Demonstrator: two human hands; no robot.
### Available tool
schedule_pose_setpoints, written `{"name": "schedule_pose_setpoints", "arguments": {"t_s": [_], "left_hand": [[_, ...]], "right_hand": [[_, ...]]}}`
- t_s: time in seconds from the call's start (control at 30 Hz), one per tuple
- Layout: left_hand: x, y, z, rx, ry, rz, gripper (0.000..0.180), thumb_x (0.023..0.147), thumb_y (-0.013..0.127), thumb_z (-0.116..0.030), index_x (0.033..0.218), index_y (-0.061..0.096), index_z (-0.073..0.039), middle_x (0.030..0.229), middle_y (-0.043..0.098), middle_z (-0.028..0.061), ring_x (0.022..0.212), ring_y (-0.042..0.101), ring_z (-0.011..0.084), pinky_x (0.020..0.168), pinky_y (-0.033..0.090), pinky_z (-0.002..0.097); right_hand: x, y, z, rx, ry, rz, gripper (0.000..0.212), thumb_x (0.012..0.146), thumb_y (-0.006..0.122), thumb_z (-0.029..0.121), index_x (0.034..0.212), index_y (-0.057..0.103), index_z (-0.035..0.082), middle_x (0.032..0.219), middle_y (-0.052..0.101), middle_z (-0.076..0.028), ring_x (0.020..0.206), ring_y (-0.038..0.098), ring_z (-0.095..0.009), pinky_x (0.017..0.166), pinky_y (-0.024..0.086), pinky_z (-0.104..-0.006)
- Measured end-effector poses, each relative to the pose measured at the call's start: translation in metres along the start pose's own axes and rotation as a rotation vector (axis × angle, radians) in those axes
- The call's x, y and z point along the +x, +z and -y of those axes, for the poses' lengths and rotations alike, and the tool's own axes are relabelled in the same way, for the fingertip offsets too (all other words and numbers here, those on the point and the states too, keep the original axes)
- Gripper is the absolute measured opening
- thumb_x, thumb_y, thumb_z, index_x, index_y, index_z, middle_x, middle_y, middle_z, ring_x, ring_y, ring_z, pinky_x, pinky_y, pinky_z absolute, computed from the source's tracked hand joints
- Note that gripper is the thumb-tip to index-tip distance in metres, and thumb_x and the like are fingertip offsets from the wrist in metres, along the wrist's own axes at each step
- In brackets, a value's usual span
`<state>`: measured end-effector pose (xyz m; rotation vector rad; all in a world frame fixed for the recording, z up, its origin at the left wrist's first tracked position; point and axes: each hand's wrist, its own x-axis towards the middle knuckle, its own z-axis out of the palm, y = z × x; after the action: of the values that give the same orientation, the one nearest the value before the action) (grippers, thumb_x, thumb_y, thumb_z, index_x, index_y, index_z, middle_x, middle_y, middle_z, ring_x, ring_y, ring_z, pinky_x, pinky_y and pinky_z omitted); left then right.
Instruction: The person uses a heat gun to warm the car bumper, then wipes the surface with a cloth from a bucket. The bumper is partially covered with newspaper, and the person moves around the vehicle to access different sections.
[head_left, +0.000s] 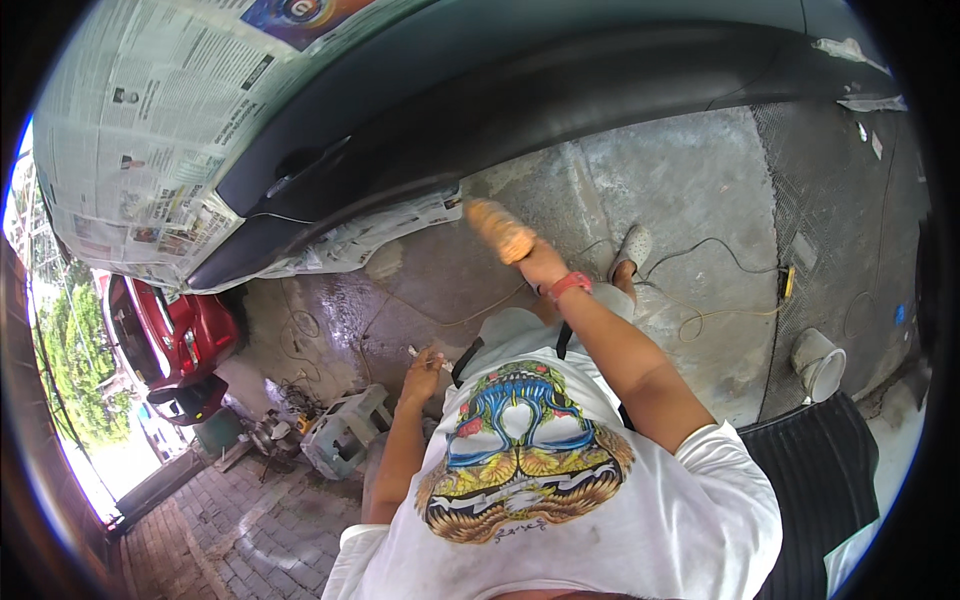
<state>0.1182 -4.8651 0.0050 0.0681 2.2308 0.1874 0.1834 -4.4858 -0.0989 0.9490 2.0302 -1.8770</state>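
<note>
My right hand (541, 266) is held out toward the dark car panel with its fingers closed around a yellow-orange, crumpled cloth-like bundle (499, 230). Motion blurs the bundle, so its exact kind is unclear. A red watch (570, 285) is on that wrist. Lower and to the left, my left hand (425, 371) hangs beside my thigh, fingers curled, with a small whitish thing (413, 351) at the fingertips. The matte dark car body (560, 85) spans the top, with newspaper (170, 130) masking its left part and lower edge.
Hoses and cords (450, 322) lie across the concrete floor. A red car (185, 330) stands at far left, near a grey plastic stool (345, 430). At right are a whitish bucket (817, 365) and a black ribbed sheet (815, 480).
</note>
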Motion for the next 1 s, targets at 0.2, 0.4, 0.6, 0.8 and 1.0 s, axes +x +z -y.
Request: {"name": "schedule_pose_setpoints", "arguments": {"t_s": [0.2,0.4,0.6,0.8,1.0], "left_hand": [[0.021,0.009,0.040,-0.137,-0.019,0.009,0.053,0.103,0.058,-0.043,0.146,0.056,-0.011,0.145,0.060,0.0186,0.133,0.058,0.0341,0.111,0.044,0.0427],[0.043,0.048,0.050,-0.250,-0.045,0.045,0.052,0.103,0.059,-0.038,0.141,0.060,-0.003,0.134,0.066,0.0221,0.126,0.063,0.0312,0.107,0.046,0.0382],[0.025,0.043,-0.049,-0.273,-0.031,0.138,0.057,0.104,0.059,-0.040,0.144,0.056,-0.001,0.142,0.062,0.0186,0.127,0.062,0.0297,0.108,0.046,0.0373],[0.060,0.069,-0.060,-0.381,0.179,0.024,0.057,0.104,0.058,-0.041,0.145,0.055,-0.002,0.144,0.061,0.0168,0.133,0.058,0.0266,0.111,0.043,0.0352],[0.064,0.069,-0.070,-0.437,0.144,0.039,0.057,0.104,0.059,-0.042,0.146,0.055,-0.003,0.146,0.059,0.0182,0.134,0.058,0.0288,0.114,0.041,0.0370]], "right_hand": [[-0.030,-0.001,0.081,0.142,-0.110,0.147,0.054,0.092,0.076,0.028,0.138,0.060,0.005,0.135,0.067,-0.014,0.127,0.061,-0.026,0.107,0.047,-0.0378],[-0.087,-0.096,0.076,0.252,-0.213,-0.151,0.051,0.094,0.074,0.021,0.139,0.058,0.004,0.132,0.066,-0.011,0.122,0.061,-0.023,0.105,0.047,-0.0364],[-0.115,-0.244,-0.006,0.303,-0.178,-0.696,0.043,0.094,0.074,0.015,0.132,0.058,0.002,0.113,0.066,-0.007,0.096,0.064,-0.015,0.084,0.052,-0.0321],[-0.162,-0.356,0.021,0.672,-0.167,-1.121,0.035,0.093,0.077,0.013,0.121,0.061,0.001,0.101,0.067,-0.005,0.091,0.065,-0.017,0.083,0.053,-0.0338],[-0.183,-0.363,0.051,0.663,-0.222,-0.962,0.029,0.095,0.076,0.013,0.117,0.061,0.002,0.100,0.066,-0.005,0.092,0.065,-0.017,0.083,0.052,-0.0347]]}}
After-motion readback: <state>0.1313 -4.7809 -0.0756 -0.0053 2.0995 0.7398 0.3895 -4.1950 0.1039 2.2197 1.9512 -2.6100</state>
